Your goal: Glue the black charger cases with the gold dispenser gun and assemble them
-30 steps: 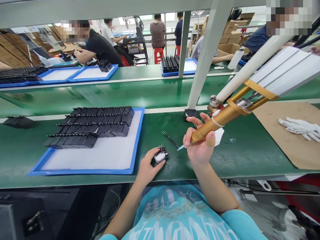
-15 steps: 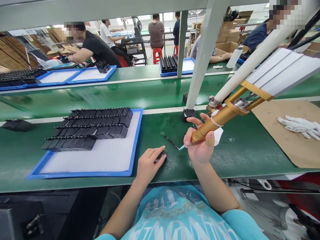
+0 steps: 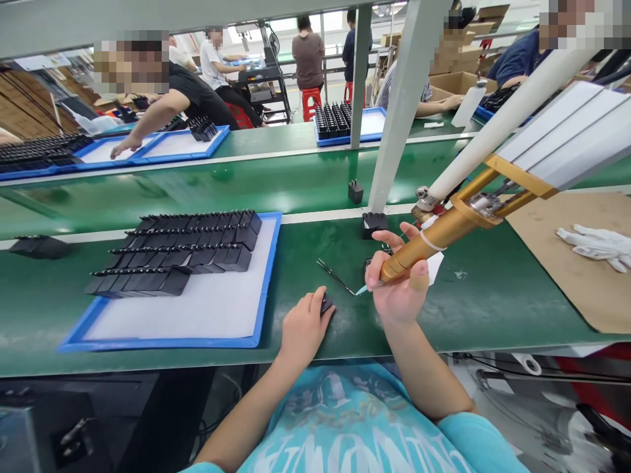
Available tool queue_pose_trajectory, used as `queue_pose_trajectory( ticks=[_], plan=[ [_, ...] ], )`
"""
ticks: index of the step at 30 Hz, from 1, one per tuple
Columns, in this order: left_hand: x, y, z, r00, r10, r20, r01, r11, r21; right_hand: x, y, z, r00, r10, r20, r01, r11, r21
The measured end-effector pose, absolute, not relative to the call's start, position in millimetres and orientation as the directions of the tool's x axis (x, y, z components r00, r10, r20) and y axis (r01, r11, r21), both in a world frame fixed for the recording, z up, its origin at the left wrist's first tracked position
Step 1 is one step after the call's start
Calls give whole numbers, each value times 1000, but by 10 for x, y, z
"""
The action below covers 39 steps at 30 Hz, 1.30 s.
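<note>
- The right hand (image 3: 400, 295) has its grip closed around the front end of a gold metal dispensing tool (image 3: 424, 246), thumb on top and fingers curled beneath.
- The tool's long axis slants from upper right, where it joins a white tube (image 3: 507, 115), down to lower left; its pale blue tip (image 3: 361, 290) points left and down at the green worktop (image 3: 473, 295), near that worktop's near edge.
- The left hand (image 3: 304, 328) lies palm down on the worktop with a loose, half-open grip over a small black part (image 3: 326, 303), which shows only at the fingertips; whether the fingers pinch it I cannot tell.
- The part sits just left of the tool tip, apart from it.
- Thin black tweezers (image 3: 334, 274) lie on the worktop just behind the tip.
- A blue-rimmed white tray (image 3: 211, 309) on the left carries rows of black rectangular housings (image 3: 187, 249).
- White gloves (image 3: 599, 244) rest on brown cardboard (image 3: 586, 289) at the right edge.
</note>
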<state>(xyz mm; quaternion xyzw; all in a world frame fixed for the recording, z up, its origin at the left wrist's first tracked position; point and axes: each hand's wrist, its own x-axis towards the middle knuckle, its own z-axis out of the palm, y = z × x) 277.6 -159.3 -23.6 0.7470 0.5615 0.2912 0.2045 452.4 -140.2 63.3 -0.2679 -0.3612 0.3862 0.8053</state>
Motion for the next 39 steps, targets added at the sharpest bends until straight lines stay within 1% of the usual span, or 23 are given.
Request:
queue_pose_trajectory(
  ticks=[1, 2, 3, 4, 5, 6, 7, 9, 10, 12, 16, 19, 22, 24, 27, 30, 33, 36, 39],
  plan=[
    [2753, -1568, -208, 168, 976, 139, 628, -215, 748, 4532, -1402, 632, 441, 816, 373, -428, 556, -712],
    [2728, -1546, -173, 138, 989, 52, 487, -114, 866, 4541, -1403, 631, 440, 817, 371, -430, 555, -712],
    [2704, -1529, -135, 125, 991, -51, 301, 11, 954, 4550, -1403, 630, 440, 817, 373, -433, 557, -709],
    [2683, -1517, -94, 139, 978, -158, 95, 146, 985, 4558, -1403, 629, 442, 814, 378, -432, 562, -705],
    [2663, -1513, -53, 177, 952, -248, -98, 268, 958, 4565, -1404, 628, 446, 809, 383, -427, 569, -703],
    [2646, -1515, -14, 226, 923, -313, -256, 366, 895, 4572, -1405, 627, 454, 802, 389, -419, 577, -701],
    [2629, -1522, 21, 277, 895, -350, -371, 435, 820, 4577, -1405, 627, 463, 795, 392, -407, 584, -703],
    [2589, -1539, 79, 359, 859, -366, -494, 507, 706, 4587, -1408, 632, 478, 785, 395, -383, 591, -711],
    [2563, -1546, 103, 379, 854, -356, -527, 515, 676, 4592, -1410, 635, 485, 782, 393, -374, 591, -715],
    [2496, -1555, 146, 389, 864, -319, -561, 497, 662, 4603, -1413, 645, 492, 781, 385, -365, 587, -723],
    [2349, -1560, 228, 353, 905, -237, -574, 410, 709, 4619, -1413, 653, 493, 790, 364, -373, 570, -731],
    [2337, -1558, 277, 272, 932, -240, -587, 359, 726, 4601, -1406, 643, 515, 758, 401, -328, 606, -725],
    [2472, -1522, 327, 172, 951, -257, -624, 307, 719, 4548, -1411, 623, 592, 650, 477, -143, 667, -731],
    [2626, -1476, 379, 152, 961, -229, -650, 272, 710, 4504, -1431, 603, 615, 591, 522, 10, 656, -754],
    [2886, -1404, 485, 203, 967, -154, -671, 252, 697, 4449, -1481, 564, 570, 581, 580, 167, 609, -775],
    [3102, -1360, 579, 262, 957, -121, -656, 269, 705, 4411, -1537, 532, 491, 587, 644, 255, 610, -750],
    [3228, -1343, 629, 274, 956, -101, -645, 261, 718, 4392, -1577, 526, 430, 605, 670, 277, 618, -736],
    [3267, -1337, 643, 262, 960, -100, -637, 250, 729, 4388, -1599, 538, 419, 620, 663, 256, 620, -741],
    [3252, -1335, 642, 243, 965, -100, -600, 231, 766, 4392, -1612, 546, 414, 625, 661, 231, 631, -741]
  ],
)
